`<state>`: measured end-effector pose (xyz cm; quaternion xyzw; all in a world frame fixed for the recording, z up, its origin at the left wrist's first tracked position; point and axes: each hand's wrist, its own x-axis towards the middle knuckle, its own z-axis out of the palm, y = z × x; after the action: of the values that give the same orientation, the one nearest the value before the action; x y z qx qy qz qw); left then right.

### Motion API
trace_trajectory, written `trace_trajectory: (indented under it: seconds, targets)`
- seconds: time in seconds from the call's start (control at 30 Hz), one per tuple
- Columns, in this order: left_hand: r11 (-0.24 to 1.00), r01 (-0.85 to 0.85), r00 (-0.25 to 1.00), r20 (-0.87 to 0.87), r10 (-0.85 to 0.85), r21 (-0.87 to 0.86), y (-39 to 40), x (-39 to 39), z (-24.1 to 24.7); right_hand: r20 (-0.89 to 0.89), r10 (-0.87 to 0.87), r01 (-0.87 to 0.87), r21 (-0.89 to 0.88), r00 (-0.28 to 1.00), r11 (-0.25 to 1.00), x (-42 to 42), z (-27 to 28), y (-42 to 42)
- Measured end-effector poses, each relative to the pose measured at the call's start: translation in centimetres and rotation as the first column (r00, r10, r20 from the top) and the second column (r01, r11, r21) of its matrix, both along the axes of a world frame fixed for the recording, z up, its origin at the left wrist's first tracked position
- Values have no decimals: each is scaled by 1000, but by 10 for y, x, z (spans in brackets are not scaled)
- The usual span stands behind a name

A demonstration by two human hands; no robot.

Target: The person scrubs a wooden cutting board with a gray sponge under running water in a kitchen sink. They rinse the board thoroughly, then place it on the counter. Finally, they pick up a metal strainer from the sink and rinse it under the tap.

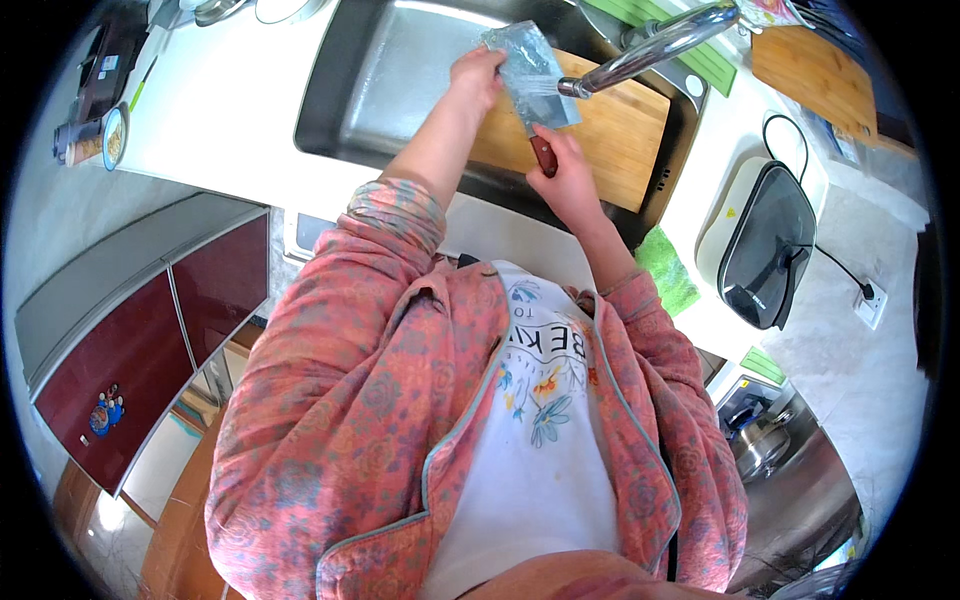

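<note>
A cleaver with a wide metal blade (544, 86) and a reddish-brown handle (544, 155) is held over the sink (397, 75). My right hand (568, 172) is wrapped around the handle. At the blade's left edge, my left hand (478, 73) grips it with curled fingers, some of them hidden. Water runs from the chrome faucet (652, 45) onto the blade, and its surface looks wet. Below the cleaver, a wooden cutting board (619, 142) lies in the right part of the sink, partly covered by the blade and my right hand.
A white appliance with a dark lid (772, 240) stands at right, its cord running to a wall socket (870, 304). Near the sink's front right corner lies a green cloth (667, 274). Another wooden board (814, 79) is at back right. A bowl (114, 137) sits at the left counter edge.
</note>
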<state>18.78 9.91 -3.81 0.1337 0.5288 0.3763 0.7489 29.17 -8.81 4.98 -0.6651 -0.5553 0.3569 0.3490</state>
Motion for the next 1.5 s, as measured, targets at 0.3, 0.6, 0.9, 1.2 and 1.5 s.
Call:
trace_trajectory:
  seconds: [0.3,0.6,0.9,1.2,1.5]
  targets:
    - [964,257,961,-124,-247,72,-52,-2,22,127,34,-47,100,991,994,8,-12,15]
    - [925,379,914,-144,-379,-28,-41,-13,37,-40,-127,129,48,991,990,-8,-25,17]
    - [894,445,872,-248,-422,46,-55,-15,53,-48,-309,308,-25,950,951,14,20,43]
    - [-88,980,-156,-966,206,-177,-68,-19,71,-153,-170,178,43,974,983,37,19,63]
    - [-224,951,-164,-962,220,-213,-63,-59,75,-227,-140,151,30,964,988,44,27,58]
